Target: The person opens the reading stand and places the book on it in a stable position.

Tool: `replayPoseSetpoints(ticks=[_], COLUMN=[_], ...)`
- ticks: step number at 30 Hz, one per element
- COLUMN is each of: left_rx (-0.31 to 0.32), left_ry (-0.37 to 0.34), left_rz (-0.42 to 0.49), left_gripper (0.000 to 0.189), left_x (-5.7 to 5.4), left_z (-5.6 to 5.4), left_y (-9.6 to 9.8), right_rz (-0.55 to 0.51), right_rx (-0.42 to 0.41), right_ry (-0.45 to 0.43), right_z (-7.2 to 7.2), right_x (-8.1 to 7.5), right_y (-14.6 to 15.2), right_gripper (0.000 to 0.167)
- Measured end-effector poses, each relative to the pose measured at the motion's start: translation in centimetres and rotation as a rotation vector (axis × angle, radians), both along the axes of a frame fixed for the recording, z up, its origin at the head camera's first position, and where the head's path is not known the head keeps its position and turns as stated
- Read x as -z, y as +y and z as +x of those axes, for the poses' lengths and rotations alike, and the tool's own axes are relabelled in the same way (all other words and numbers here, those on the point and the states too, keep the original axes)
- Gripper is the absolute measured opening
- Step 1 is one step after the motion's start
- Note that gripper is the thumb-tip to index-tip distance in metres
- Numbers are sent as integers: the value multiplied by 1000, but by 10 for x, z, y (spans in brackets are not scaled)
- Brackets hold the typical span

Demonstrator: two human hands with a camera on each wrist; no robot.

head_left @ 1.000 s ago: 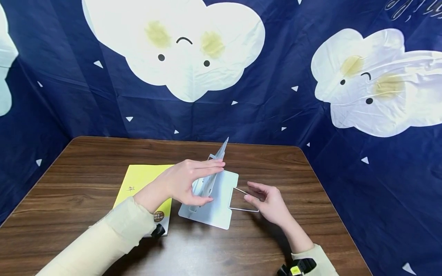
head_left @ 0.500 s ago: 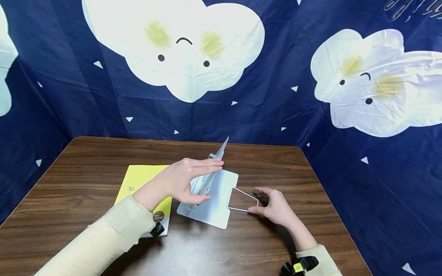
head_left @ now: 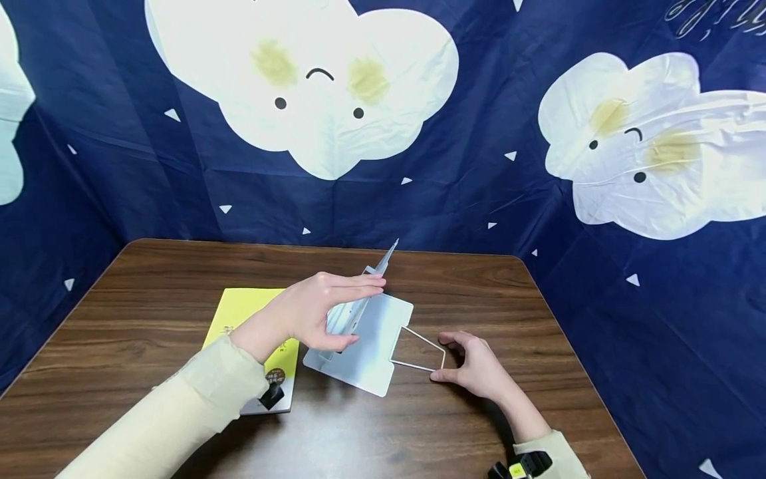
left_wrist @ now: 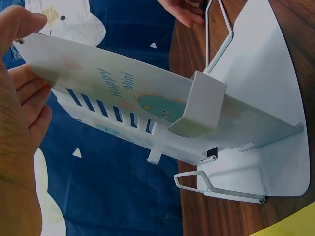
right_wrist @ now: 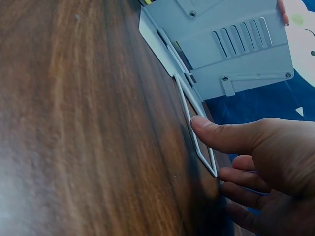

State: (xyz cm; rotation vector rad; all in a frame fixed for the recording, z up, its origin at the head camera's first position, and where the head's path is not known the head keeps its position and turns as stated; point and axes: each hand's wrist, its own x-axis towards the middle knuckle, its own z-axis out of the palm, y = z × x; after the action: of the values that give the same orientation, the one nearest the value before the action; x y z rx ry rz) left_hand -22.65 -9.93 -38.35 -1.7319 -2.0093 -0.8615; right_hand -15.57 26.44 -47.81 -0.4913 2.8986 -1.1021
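A pale blue metal book stand (head_left: pixel 371 366) with "Happy Mini" printed on its panel (left_wrist: pixel 78 61) stands mid-table. The panel is raised at a slant above the flat base plate. My left hand (head_left: pixel 314 311) holds the panel near its upper edge, thumb apart from the other fingers. From the base's right side juts a bent wire support (head_left: pixel 413 365), lying low over the wood. At that loop's outer end, my right hand (head_left: pixel 477 366) has thumb and forefinger on the wire's two corners. Small wire page clips (left_wrist: pixel 216 189) show at the panel's foot.
A yellow book (head_left: pixel 245 306) lies left of the stand, partly under my left forearm. The brown wooden table (head_left: pixel 479 286) meets a dark blue cloth backdrop (head_left: pixel 479 193) with white clouds along its far edge.
My right hand has drawn slightly down and right, from above the wire loop to its outer end. The base has slid a little left. My left hand keeps hold of the panel.
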Motion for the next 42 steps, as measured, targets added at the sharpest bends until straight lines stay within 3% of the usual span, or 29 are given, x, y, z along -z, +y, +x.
replayPoseSetpoints(ticks=[15, 28, 42], left_rx=[19, 25, 22], left_ry=[-28, -11, -14], left_rz=[-34, -40, -35], left_gripper=[74, 73, 74], left_x=[-3, -4, -1], left_z=[-5, -7, -9], left_y=[-4, -7, -12], right_rz=[49, 55, 82], right_rx=[-11, -27, -1], right_ry=[32, 64, -32], right_z=[3, 3, -2], right_x=[1, 2, -1], right_y=[-12, -22, -29], right_gripper=[69, 64, 56])
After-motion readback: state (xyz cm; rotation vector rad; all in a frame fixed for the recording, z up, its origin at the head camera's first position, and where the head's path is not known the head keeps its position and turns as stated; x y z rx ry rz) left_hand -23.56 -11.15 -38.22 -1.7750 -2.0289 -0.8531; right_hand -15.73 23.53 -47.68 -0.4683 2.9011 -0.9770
